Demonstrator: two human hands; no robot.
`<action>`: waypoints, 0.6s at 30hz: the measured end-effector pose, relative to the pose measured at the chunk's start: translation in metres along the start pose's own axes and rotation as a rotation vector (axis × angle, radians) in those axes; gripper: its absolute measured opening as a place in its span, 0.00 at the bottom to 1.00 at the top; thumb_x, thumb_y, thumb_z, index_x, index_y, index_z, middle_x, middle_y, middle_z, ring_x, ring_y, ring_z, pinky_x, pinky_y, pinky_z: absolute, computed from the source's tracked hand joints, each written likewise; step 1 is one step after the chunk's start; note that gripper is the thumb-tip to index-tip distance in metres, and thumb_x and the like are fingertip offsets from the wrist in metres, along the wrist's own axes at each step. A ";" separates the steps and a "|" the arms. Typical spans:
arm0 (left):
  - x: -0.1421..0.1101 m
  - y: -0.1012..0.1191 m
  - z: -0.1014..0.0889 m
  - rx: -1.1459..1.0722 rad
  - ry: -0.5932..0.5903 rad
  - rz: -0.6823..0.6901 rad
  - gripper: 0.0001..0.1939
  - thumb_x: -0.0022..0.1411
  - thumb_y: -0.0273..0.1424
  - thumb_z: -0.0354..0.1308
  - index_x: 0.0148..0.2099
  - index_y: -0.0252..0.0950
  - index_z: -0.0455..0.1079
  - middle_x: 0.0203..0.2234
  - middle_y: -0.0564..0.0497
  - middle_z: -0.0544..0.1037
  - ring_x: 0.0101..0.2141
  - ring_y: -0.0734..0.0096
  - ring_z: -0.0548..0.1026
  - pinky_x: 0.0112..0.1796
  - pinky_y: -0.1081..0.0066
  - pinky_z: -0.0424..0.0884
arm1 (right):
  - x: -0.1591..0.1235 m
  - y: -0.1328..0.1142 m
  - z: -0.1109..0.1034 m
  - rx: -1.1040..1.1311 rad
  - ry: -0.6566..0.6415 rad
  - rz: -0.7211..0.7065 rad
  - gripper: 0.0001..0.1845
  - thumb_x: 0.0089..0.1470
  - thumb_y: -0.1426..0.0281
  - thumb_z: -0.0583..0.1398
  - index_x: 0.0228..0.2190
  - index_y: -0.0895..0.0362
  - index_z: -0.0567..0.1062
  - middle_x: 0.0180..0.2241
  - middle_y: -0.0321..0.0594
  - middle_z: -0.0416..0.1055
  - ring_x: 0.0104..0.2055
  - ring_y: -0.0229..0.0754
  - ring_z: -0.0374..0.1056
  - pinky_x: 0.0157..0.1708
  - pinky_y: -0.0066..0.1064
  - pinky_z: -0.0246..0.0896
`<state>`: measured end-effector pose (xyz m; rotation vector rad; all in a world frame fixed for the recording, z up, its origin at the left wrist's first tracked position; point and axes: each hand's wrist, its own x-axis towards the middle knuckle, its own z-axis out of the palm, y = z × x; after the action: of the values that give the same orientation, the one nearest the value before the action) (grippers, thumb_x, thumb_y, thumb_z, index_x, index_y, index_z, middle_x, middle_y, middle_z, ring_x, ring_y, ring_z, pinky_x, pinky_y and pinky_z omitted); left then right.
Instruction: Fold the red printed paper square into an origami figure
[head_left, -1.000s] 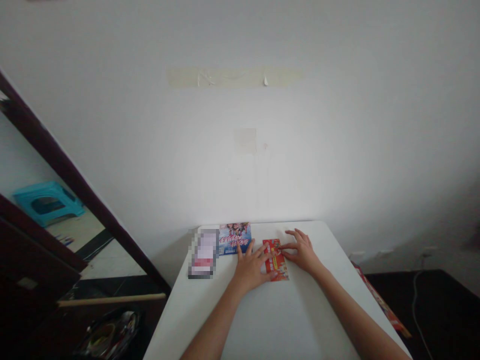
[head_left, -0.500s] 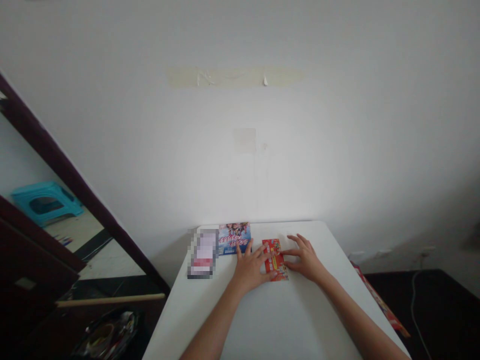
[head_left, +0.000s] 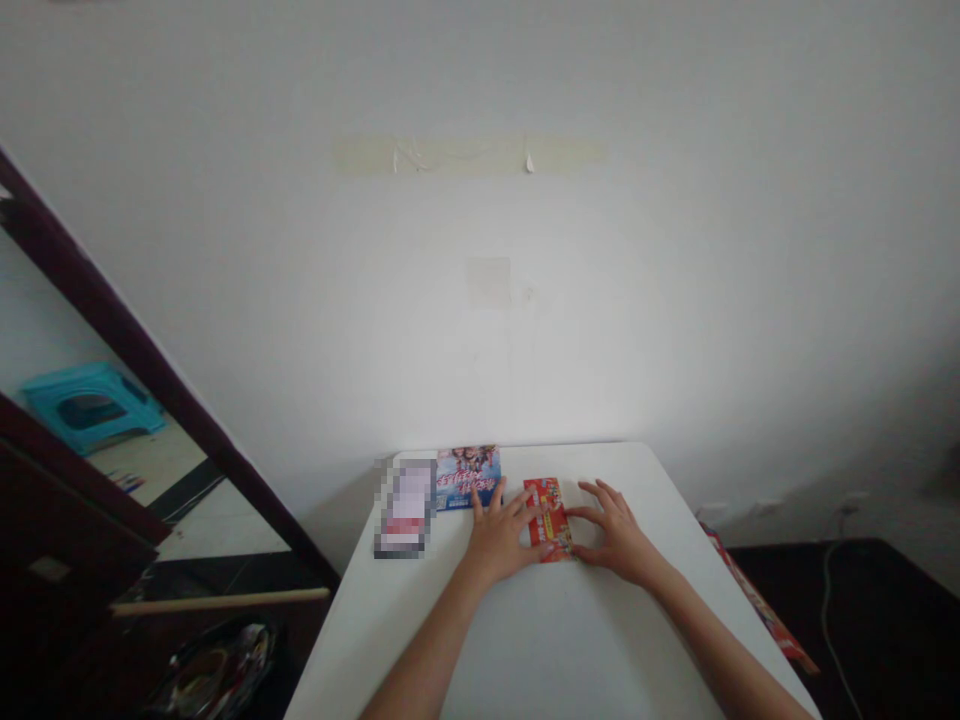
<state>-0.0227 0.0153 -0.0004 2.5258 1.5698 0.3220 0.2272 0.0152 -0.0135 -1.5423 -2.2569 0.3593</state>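
A small red printed leaflet (head_left: 553,515) lies flat on the white table (head_left: 555,640). My left hand (head_left: 501,535) is spread, with its thumb and some fingertips on the leaflet's left part. Its other fingers reach the lower edge of a blue printed flyer (head_left: 459,482) behind it. On the leaflet's right side, my right hand (head_left: 616,530) has its fingers apart, the fingertips at the right edge; whether they press on it I cannot tell. Left of the flyer lies a phone-like object (head_left: 406,507), blurred out by large pixels.
The table's far edge meets a white wall (head_left: 645,330). On the floor at left stands a dark bag (head_left: 217,670) with mixed items. A turquoise stool (head_left: 90,405) shows beyond the dark frame. At right are a red printed item (head_left: 761,600) and a cable (head_left: 825,600).
My right hand has shifted slightly, its thumb moving nearer me along the leaflet's right edge. My left hand and the leaflet look almost unmoved.
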 end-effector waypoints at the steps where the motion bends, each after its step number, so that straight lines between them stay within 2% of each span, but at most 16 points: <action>1: 0.000 0.000 0.000 -0.009 0.001 0.002 0.34 0.57 0.63 0.48 0.64 0.62 0.59 0.67 0.58 0.59 0.68 0.38 0.43 0.56 0.26 0.22 | -0.001 0.000 0.000 0.003 -0.004 -0.002 0.28 0.45 0.58 0.67 0.51 0.40 0.75 0.65 0.39 0.54 0.69 0.59 0.42 0.65 0.60 0.39; 18: -0.001 0.002 -0.003 0.010 0.002 0.002 0.34 0.58 0.62 0.48 0.65 0.64 0.57 0.66 0.58 0.60 0.67 0.38 0.44 0.57 0.25 0.24 | -0.006 0.001 0.000 0.022 -0.023 -0.008 0.27 0.46 0.53 0.66 0.50 0.38 0.75 0.66 0.38 0.54 0.69 0.59 0.42 0.65 0.59 0.38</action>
<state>-0.0223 0.0136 0.0034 2.5353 1.5735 0.3181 0.2302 0.0104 -0.0149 -1.5250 -2.2688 0.3995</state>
